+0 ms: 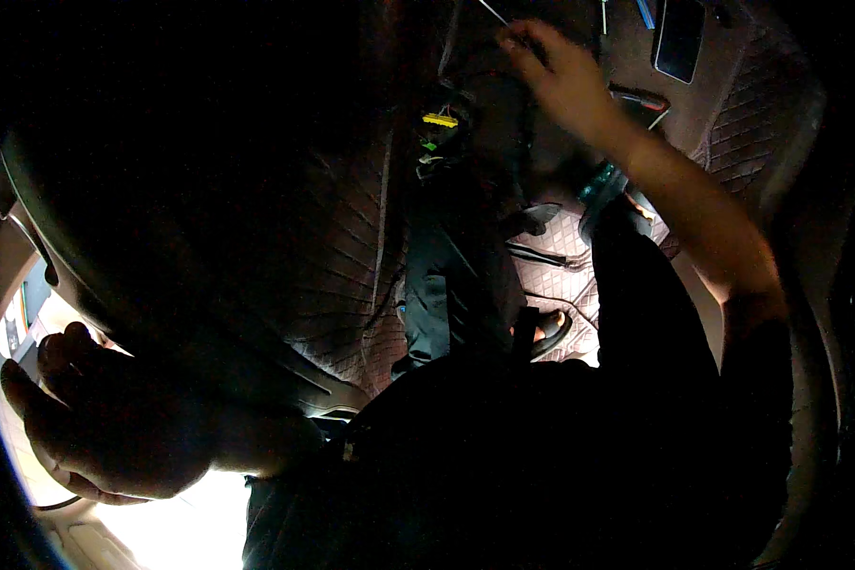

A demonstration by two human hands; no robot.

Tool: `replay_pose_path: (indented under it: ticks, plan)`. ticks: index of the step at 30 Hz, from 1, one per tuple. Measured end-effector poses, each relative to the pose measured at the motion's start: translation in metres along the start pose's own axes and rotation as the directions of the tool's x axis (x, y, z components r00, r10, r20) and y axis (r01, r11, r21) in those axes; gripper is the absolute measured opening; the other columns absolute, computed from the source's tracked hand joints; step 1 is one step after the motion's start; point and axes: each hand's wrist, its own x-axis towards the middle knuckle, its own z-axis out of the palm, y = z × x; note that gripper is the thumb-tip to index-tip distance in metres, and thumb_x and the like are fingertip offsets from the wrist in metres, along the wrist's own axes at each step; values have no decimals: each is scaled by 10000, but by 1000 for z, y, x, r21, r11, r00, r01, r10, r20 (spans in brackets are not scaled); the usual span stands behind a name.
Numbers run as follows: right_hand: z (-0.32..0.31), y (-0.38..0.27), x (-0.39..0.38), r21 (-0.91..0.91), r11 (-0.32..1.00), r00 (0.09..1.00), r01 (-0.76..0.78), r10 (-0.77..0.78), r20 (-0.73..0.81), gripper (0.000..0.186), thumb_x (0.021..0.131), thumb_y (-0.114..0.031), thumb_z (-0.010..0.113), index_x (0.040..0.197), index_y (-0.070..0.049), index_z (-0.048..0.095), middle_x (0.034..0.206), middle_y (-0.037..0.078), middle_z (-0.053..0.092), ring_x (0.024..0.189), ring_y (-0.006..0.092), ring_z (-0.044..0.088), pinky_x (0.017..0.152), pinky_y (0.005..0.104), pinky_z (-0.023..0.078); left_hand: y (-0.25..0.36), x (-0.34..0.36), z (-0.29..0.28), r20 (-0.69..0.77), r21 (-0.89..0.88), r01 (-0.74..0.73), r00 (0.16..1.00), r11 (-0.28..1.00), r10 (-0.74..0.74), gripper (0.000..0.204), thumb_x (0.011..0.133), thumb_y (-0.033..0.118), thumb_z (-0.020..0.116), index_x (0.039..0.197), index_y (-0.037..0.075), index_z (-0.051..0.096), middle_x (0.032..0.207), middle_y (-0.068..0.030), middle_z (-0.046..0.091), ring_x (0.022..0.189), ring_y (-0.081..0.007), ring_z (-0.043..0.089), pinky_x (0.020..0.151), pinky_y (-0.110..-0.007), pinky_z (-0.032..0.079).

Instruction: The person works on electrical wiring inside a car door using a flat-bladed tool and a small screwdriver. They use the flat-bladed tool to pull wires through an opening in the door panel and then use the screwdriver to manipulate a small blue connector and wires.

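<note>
My right hand [565,81] reaches forward at the top centre, its thumb and fingers pinched on a thin pale rod [492,11]. The rod's far end runs out of the picture, so its kind does not show. Left of and below that hand, a yellow connector [439,121] with thin wires sits in a dark gap beside the quilted trim. At the lower left my left hand [123,423] is a dark silhouette against bright light. Its fingers look loosely apart, and no held thing shows in them.
This is a dark vehicle interior. A phone [679,40], a blue stick [645,13] and a white stick [604,15] lie at the upper right. A dark item with a red part [648,101] is under my right wrist. Below is a quilted floor mat [560,237] with a sandalled foot [549,328].
</note>
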Motion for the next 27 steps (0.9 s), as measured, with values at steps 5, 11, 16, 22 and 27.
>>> replay_pose_path:
  ticks: [5,11,16,22,27]
  plan:
    - [27,14,-6,134,990,999,42,-41,-7,304,955,-303,500,1109,-57,592,940,195,642,880,386,618,778,441,493,6,8,-20,-22,31,-72,997,997,73,509,956,389,282,1169,-24,490,1225,-280,464,920,-374,502,808,-534,408]
    - [35,38,-8,126,992,1000,1,-2,4,325,953,-314,502,1124,-50,587,991,212,632,929,401,604,820,449,483,-1,3,6,-92,145,-33,995,989,47,500,957,373,310,1169,-44,486,1178,-277,509,909,-382,544,819,-520,453]
    - [43,27,7,136,987,996,-86,83,27,369,940,-356,523,1126,-43,588,1010,214,629,940,383,610,833,436,485,10,-3,0,-82,387,-126,982,913,171,557,938,365,295,1205,-96,458,1139,-306,525,997,-418,527,895,-519,444]
    - [43,14,11,257,966,998,31,-17,-55,380,884,-361,617,1070,-30,618,1005,162,626,975,309,611,852,382,487,-5,1,-14,-8,190,-244,968,951,250,537,946,361,312,1190,-92,467,1118,-305,541,952,-405,551,852,-500,472]
    - [53,-58,2,448,821,934,353,-338,-116,382,804,-347,715,1056,-71,634,1004,117,630,966,282,617,856,353,496,-10,-1,-18,41,111,-302,953,947,300,506,957,358,332,1168,-76,481,1105,-298,553,889,-386,577,794,-482,501]
